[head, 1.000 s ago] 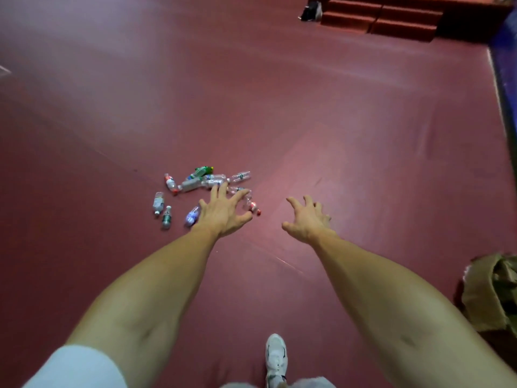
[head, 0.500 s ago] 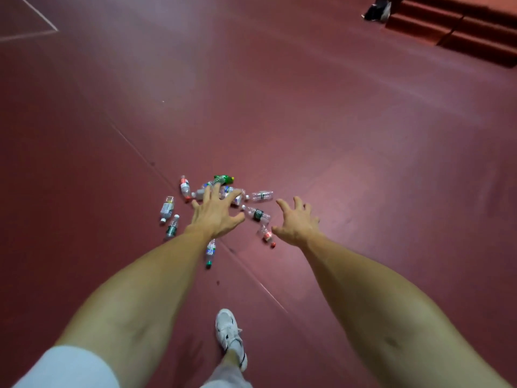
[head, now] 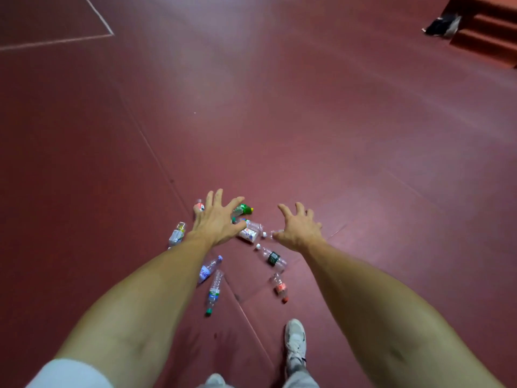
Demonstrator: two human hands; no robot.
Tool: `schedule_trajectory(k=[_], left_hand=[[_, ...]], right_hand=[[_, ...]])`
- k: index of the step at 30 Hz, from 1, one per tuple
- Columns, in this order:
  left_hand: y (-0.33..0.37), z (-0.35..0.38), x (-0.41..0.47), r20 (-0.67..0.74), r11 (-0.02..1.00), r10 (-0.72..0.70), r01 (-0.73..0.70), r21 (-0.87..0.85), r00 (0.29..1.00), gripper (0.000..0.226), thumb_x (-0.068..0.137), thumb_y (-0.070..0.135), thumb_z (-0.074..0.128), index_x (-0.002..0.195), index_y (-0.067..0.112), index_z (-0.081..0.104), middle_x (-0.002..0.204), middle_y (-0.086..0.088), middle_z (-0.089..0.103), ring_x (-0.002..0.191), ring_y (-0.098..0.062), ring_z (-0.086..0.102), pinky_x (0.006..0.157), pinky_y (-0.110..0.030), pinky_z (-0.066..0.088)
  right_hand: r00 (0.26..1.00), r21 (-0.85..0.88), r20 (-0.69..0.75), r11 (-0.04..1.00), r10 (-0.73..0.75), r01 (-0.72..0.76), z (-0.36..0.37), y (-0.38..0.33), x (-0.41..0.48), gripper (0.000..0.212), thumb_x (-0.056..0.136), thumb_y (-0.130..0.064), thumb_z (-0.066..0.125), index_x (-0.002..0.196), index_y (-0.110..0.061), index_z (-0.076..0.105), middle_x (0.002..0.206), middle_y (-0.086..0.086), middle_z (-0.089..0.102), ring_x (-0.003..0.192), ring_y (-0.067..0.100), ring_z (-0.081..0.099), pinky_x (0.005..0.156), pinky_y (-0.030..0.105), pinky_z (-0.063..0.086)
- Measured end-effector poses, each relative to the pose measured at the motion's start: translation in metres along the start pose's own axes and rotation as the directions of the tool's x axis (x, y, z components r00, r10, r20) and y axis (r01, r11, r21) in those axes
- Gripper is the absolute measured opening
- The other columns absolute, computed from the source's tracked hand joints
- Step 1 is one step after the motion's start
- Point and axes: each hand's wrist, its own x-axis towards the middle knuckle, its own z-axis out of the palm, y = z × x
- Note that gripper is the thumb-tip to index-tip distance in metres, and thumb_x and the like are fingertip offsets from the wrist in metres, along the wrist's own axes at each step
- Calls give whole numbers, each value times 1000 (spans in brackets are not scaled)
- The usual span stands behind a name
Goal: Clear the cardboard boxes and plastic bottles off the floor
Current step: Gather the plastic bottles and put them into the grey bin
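Held both bare arms stretched forward and down over a dark red floor (head: 307, 121). Spread the left hand (head: 216, 219) wide, fingers straight and fanned, gripping nothing. Held the right hand (head: 298, 229) just beside it, fingers apart and slightly bent, thumb toward the left hand, likewise gripping nothing. Could not tell whether either hand touched anything beneath it.

Found the plastic bottles (head: 249, 232) lying scattered on the floor under and around both hands, all on their sides. Saw a green bottle (head: 243, 210) just past the left hand's thumb side, and a red-capped bottle (head: 199, 205) partly hidden behind its little-finger side. Saw a clear bottle with a yellowish top (head: 177, 235) lying left of the left wrist, apart from the others. Saw a small clear bottle (head: 272, 234) near the right thumb, and a dark-labelled bottle (head: 272, 257) beside the right wrist. Nearer the body, saw a red-labelled bottle (head: 279, 287), a blue-lettered bottle (head: 208, 270) half under the left forearm, and a green-capped bottle (head: 214, 292) just beside it.

Stood with a white shoe (head: 295, 340) planted close behind the scatter. Wore a white sleeve (head: 67, 373) on the left upper arm. Noted red steps (head: 486, 32) at the far right, a dark bundle (head: 442, 25) beside them, and white floor lines (head: 98, 15) far left.
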Motion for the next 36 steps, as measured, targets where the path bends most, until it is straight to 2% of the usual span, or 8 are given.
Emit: schedule_trajectory(k=[3,7,11,17,26,30,33,36], left_hand=[[11,-5,35,20,997,-80,81,-13,997,69,90,56,52,152,47,24,166,-12,3,153,-32,-2,117,-65,14],[29,-11,76,-9,984,-168,167,-54,986,67,92,56,52,152,46,25,166,-13,4,153,-31,-1,117,-63,15],[31,-14,104,-22,965,-252,250,-77,967,67,91,55,52,152,47,26,166,-13,4,153,-30,-2,118,-62,13],[5,-18,149,-36,948,-309,305,-89,950,66,91,53,53,151,47,28,166,-14,4,153,-30,-2,117,-63,13],[-56,-10,205,52,942,-295,299,-152,954,68,90,51,54,151,49,25,166,-12,-1,153,-29,-6,117,-63,12],[-82,-19,229,31,933,-300,300,-200,953,68,90,51,55,151,48,27,166,-12,0,153,-29,-5,119,-61,11],[-97,-21,238,31,929,-314,314,-197,949,68,90,51,55,152,47,27,166,-13,1,153,-30,-4,121,-57,9],[-112,-15,246,53,905,-375,378,-194,925,67,90,53,54,151,48,26,166,-13,1,153,-32,-4,119,-60,8]], right_hand=[[996,-46,17,995,-91,92,-21,11,52,83,88,-50,61,156,-38,16,163,11,9,142,39,21,107,59,33],[966,-248,39,935,-254,256,-44,17,114,81,86,-53,60,153,-38,18,157,11,17,138,39,24,102,58,37],[929,-301,52,881,-366,364,-57,6,161,81,86,-62,57,152,-37,18,155,11,19,136,39,27,99,56,38],[912,-299,97,862,-399,409,-49,-14,223,79,89,-68,52,153,-38,17,156,9,18,137,39,25,99,56,37],[910,-363,168,835,-378,414,-39,-69,272,85,87,-58,58,155,-36,12,156,10,18,137,41,25,100,59,39],[907,-370,174,828,-384,422,-37,-98,291,85,87,-54,58,155,-36,11,156,10,18,139,41,22,101,59,37],[886,-384,213,798,-413,464,-33,-112,309,88,86,-54,60,156,-35,10,157,9,16,142,41,19,102,60,36],[856,-411,266,751,-444,517,-25,-123,330,90,85,-55,61,156,-35,9,157,9,15,142,42,18,102,61,35]])
